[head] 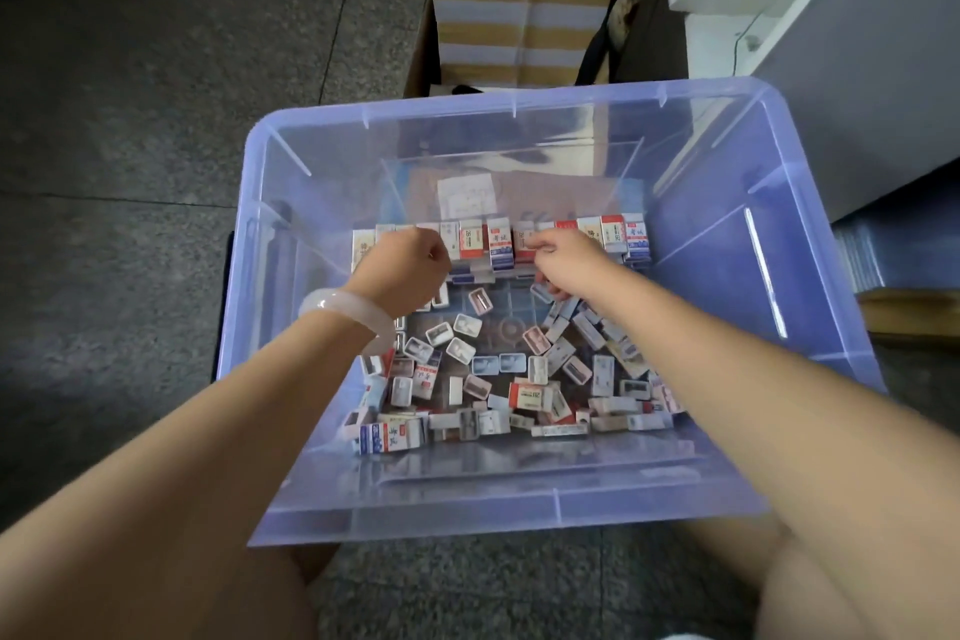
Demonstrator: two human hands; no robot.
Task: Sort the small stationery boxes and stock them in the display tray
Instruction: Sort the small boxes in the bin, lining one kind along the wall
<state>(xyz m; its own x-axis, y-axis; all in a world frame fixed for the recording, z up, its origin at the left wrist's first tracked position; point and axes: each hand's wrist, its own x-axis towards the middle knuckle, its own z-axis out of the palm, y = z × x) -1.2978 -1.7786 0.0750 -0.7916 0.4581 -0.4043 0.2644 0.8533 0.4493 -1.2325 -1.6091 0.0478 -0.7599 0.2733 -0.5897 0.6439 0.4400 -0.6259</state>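
Both forearms hide part of the loose boxes (498, 379); my left hand (410, 270) and right hand (566, 260) curl over the standing row (613, 234), grip unclear.

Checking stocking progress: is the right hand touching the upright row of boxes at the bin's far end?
Touching. The head view shows the right hand with its curled fingertips overlapping the upright row of boxes, no gap visible.

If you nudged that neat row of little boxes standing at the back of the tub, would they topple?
Probably. The row of boxes stands upright on narrow ends, so a sideways push likely tips several together. They look like small cardboard, so likely light and easy to slide. The loose boxes lie flat and seem steadier.
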